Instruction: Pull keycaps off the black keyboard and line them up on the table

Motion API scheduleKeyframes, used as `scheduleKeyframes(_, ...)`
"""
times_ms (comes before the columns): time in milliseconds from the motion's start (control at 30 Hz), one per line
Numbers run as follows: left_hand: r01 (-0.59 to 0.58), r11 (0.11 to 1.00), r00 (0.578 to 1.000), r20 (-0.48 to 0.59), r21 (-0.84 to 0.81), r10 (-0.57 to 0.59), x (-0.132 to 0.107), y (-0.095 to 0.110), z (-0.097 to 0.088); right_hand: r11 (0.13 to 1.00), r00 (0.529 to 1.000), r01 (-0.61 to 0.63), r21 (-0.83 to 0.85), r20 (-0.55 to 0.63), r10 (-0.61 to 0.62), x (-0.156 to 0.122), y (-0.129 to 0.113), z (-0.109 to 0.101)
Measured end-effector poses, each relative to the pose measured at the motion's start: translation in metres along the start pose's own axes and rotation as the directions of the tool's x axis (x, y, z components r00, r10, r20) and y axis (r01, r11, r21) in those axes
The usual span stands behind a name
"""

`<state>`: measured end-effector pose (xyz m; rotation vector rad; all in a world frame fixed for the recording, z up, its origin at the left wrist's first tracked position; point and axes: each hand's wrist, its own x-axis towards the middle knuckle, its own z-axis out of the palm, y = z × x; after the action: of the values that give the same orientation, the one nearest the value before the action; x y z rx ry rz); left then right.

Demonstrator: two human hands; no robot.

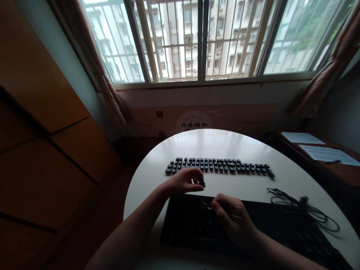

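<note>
At left, the left hand [187, 179] pinches a small black keycap [201, 183] between thumb and index fingertips, above the bench [208, 140] and near the keyboard's rear edge. The grip bears on little surface; slight slackening could drop the keycap onto the keyboard or the bench. Beyond it, loose keycaps [213, 164] stand in close rows; a low pass of the left wrist could push them out of order. The thin metal wire tool [206, 205], probably a keycap puller, extends over the keyboard, its far end hard to make out. The right hand [232, 213] has its fingers curled firmly around it; an angled pull could scratch or stress whatever it hooks. The black keyboard [270, 221] lies beneath that hand, its key detail lost in shadow, which invites misplacement. Far right, the coiled cable [303, 202] could snag a sleeve or forearm.
</note>
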<state>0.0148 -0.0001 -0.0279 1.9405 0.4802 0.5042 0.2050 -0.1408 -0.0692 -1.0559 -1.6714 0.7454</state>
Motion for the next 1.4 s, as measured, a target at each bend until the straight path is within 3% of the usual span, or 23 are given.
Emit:
scheduleKeyframes(167,0.012,0.987,0.995,-0.101,0.159,0.004,0.001,-0.003,0.001,1.0,1.0,-0.014,0.004,0.002,0.014,0.0,0.001,0.0)
scheduleKeyframes(400,-0.074,0.962,0.969,-0.211,0.262,0.132,0.002,-0.01,0.002,1.0,1.0,0.001,-0.004,0.006,-0.001,0.0,0.001,0.001)
scheduleKeyframes(533,-0.044,0.955,0.946,-0.294,0.293,0.134,0.0,-0.012,-0.008,1.0,1.0,-0.002,-0.014,0.009,0.002,-0.001,0.002,0.001)
scheduleKeyframes(633,0.0,0.957,0.896,-0.426,0.29,0.129,-0.002,-0.015,-0.023,1.0,1.0,-0.006,-0.008,0.009,0.006,-0.002,0.001,0.001)
scheduleKeyframes(733,0.017,0.945,0.803,-0.567,0.328,0.182,-0.003,-0.021,-0.039,1.0,1.0,-0.004,0.01,0.013,0.004,-0.002,0.001,0.001)
scheduleKeyframes(833,0.064,0.925,0.749,-0.63,0.376,0.204,-0.002,-0.029,-0.046,1.0,1.0,0.001,0.02,0.015,-0.001,-0.002,0.003,0.001)
scheduleKeyframes(933,0.113,0.879,0.772,-0.598,0.463,0.215,0.001,-0.039,-0.043,1.0,1.0,-0.004,0.015,0.017,0.004,-0.002,0.004,0.002)
scheduleKeyframes(1100,0.121,0.694,0.872,-0.41,0.71,0.268,0.01,-0.051,-0.025,1.0,1.0,0.0,0.007,0.019,-0.001,-0.002,0.002,0.002)
scheduleKeyframes(1233,0.164,0.586,0.922,-0.335,0.794,0.196,0.014,-0.055,-0.017,1.0,1.0,0.009,0.002,0.022,-0.009,-0.001,0.0,0.002)
scheduleKeyframes(1400,0.236,0.479,0.944,-0.317,0.845,0.093,0.014,-0.057,-0.016,1.0,0.999,0.012,-0.003,0.033,-0.012,-0.001,0.001,0.003)
